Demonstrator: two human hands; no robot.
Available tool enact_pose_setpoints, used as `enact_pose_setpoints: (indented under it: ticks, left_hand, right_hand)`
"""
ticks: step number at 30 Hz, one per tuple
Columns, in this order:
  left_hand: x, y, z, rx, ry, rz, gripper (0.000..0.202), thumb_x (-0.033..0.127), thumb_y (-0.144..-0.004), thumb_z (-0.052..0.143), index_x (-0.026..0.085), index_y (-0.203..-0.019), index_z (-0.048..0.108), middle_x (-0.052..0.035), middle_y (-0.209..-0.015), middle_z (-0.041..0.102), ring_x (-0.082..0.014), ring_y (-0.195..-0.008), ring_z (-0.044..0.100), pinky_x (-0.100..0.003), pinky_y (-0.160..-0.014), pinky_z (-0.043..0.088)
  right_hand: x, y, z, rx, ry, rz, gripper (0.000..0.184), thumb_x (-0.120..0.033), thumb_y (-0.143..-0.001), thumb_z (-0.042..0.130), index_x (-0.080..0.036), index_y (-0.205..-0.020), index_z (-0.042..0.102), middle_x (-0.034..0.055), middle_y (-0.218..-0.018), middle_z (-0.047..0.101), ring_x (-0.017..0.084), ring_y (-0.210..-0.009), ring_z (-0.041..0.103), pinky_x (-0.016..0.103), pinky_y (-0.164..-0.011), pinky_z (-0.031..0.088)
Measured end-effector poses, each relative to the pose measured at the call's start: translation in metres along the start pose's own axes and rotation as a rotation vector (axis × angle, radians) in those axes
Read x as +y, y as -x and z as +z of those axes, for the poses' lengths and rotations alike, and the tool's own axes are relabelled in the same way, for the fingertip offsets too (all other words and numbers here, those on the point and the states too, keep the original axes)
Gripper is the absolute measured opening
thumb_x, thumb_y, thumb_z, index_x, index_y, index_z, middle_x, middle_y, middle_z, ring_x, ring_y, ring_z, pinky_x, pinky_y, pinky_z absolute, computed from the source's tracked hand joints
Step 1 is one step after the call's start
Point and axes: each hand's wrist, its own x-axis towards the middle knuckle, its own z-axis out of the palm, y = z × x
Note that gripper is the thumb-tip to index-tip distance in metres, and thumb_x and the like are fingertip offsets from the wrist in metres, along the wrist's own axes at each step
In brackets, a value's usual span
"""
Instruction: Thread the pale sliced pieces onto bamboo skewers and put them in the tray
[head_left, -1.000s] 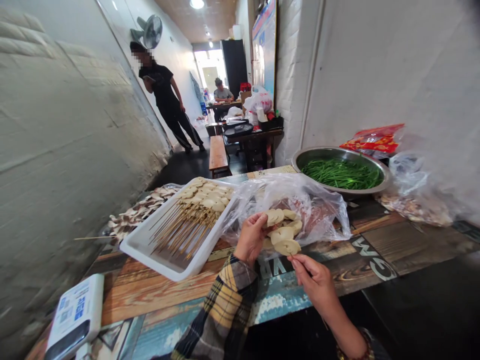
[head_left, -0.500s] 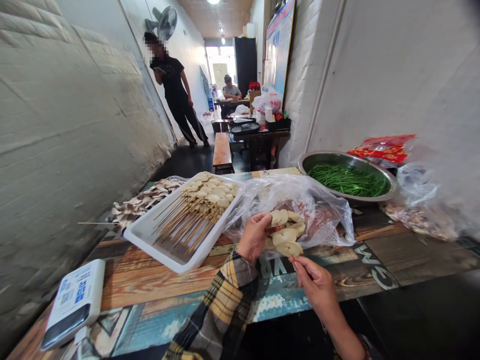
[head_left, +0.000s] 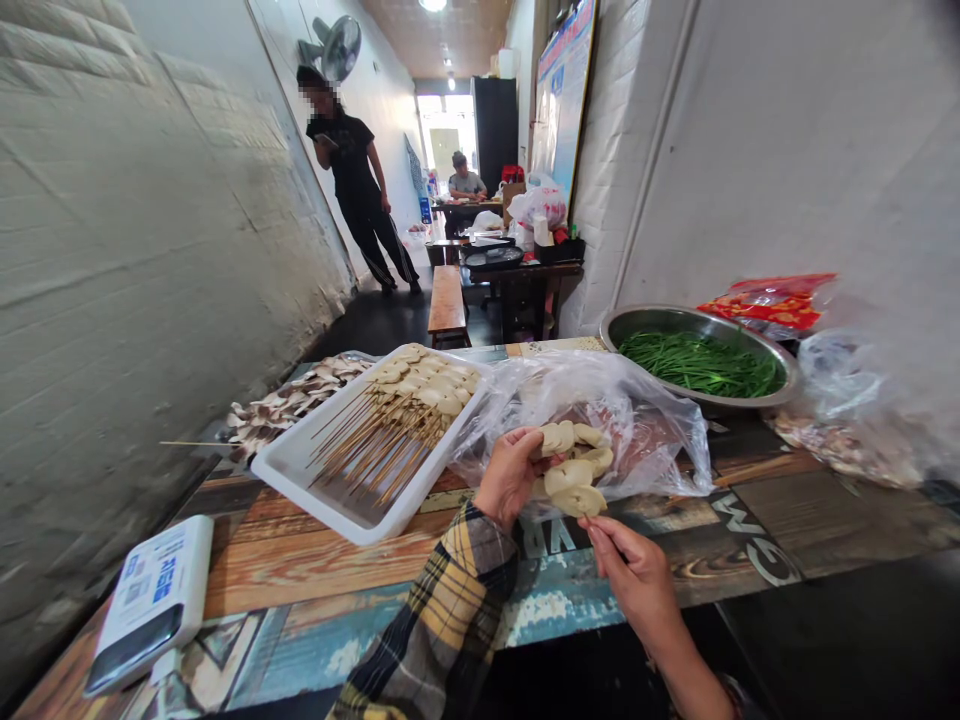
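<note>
My left hand [head_left: 510, 472] is closed around a few thin, pale round slices [head_left: 556, 438], possibly tofu or dough. My right hand [head_left: 628, 570] pinches something thin, most likely the end of a skewer, just below a pale slice [head_left: 580, 500] that looks pierced. Between the hands the slices hang in a loose curve. Behind them an open clear plastic bag [head_left: 660, 440] lies spread on the table. To the left stands a white tray [head_left: 289, 480] with finished skewers [head_left: 390, 440] of the same slices, their sticks pointing toward me.
Sliced mushrooms [head_left: 292, 405] lie left of the tray. A steel bowl [head_left: 791, 385] of green chives stands at the back right, beside plastic bags [head_left: 847, 400]. A white device [head_left: 154, 600] sits front left on the wooden table [head_left: 322, 580]. A standing person [head_left: 352, 190] is beyond.
The whole view has shifted very slightly. Both hands keep their hold, and the slices have barely moved.
</note>
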Motion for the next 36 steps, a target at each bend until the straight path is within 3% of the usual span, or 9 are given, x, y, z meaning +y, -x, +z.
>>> enact_pose_setpoints:
  ticks: [10, 21, 36]
  left_hand:
    - [0.000, 0.002, 0.005, 0.011, -0.024, 0.005, 0.023, 0.030, -0.062, 0.077, 0.013, -0.071, 0.064, -0.0026, -0.067, 0.067, -0.0131, -0.057, 0.060, -0.027, -0.059, 0.048]
    - [-0.001, 0.005, 0.008, 0.024, -0.053, 0.054, 0.028, 0.035, -0.059, 0.081, 0.015, -0.068, 0.064, -0.0012, -0.068, 0.066, -0.0120, -0.057, 0.059, -0.027, -0.063, 0.048]
    - [-0.005, 0.000, 0.007, 0.079, -0.113, 0.168, 0.021, 0.031, -0.060, 0.078, 0.015, -0.070, 0.069, 0.0004, -0.062, 0.064, -0.0099, -0.056, 0.054, -0.022, -0.056, 0.038]
  right_hand:
    - [-0.005, 0.000, 0.000, -0.004, -0.004, 0.001, 0.033, -0.040, -0.091, 0.054, -0.015, -0.094, 0.074, 0.0001, -0.056, 0.060, 0.013, -0.045, 0.051, 0.024, -0.050, 0.044]
    - [-0.014, -0.002, -0.001, -0.011, -0.006, 0.036, 0.035, -0.043, -0.091, 0.053, -0.014, -0.094, 0.072, -0.0035, -0.049, 0.050, 0.012, -0.044, 0.049, 0.022, -0.047, 0.042]
    - [-0.008, -0.003, 0.001, -0.027, -0.085, 0.109, 0.038, -0.046, -0.090, 0.053, -0.013, -0.093, 0.071, -0.0036, -0.049, 0.051, 0.012, -0.043, 0.047, 0.022, -0.046, 0.039]
